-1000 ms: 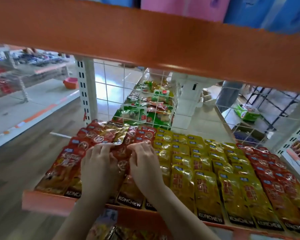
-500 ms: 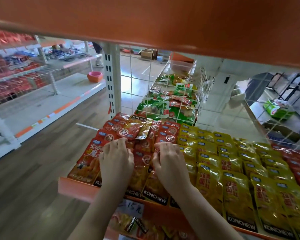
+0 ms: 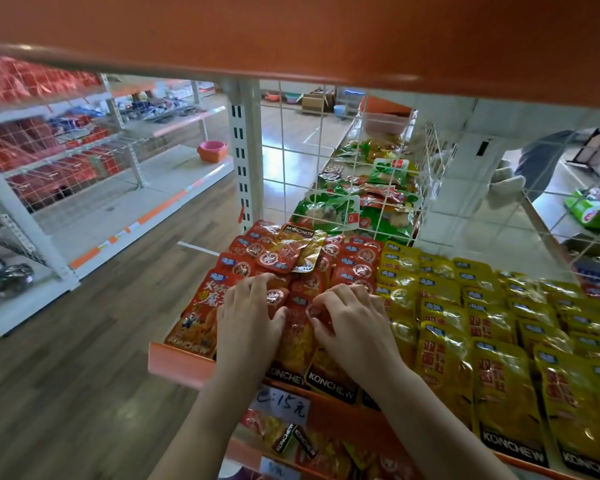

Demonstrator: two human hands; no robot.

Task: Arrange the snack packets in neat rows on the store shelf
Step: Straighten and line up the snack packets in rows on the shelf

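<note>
Red KONCHEW snack packets (image 3: pixel 355 263) lie in overlapping rows at the left end of the orange shelf (image 3: pixel 177 363). Yellow packets (image 3: pixel 465 327) fill the rows to their right. My left hand (image 3: pixel 248 322) rests palm down on the red packets, fingers spread. My right hand (image 3: pixel 352 320) lies beside it with fingers curled onto a red packet (image 3: pixel 297 336) between the two hands. A few loose packets (image 3: pixel 297 252) sit crooked and upside down on top of the back rows.
An orange shelf board (image 3: pixel 326 32) hangs close overhead. A white wire grid (image 3: pixel 302 161) backs the shelf, with green packets (image 3: pixel 357 209) behind it. A white upright post (image 3: pixel 243 150) stands at back left. A price tag (image 3: pixel 281 405) is on the front lip. Wooden floor lies to the left.
The view has shifted so the shelf sits lower and farther right. Both hands have stayed on the red packets, sliding slightly toward the front rows.
</note>
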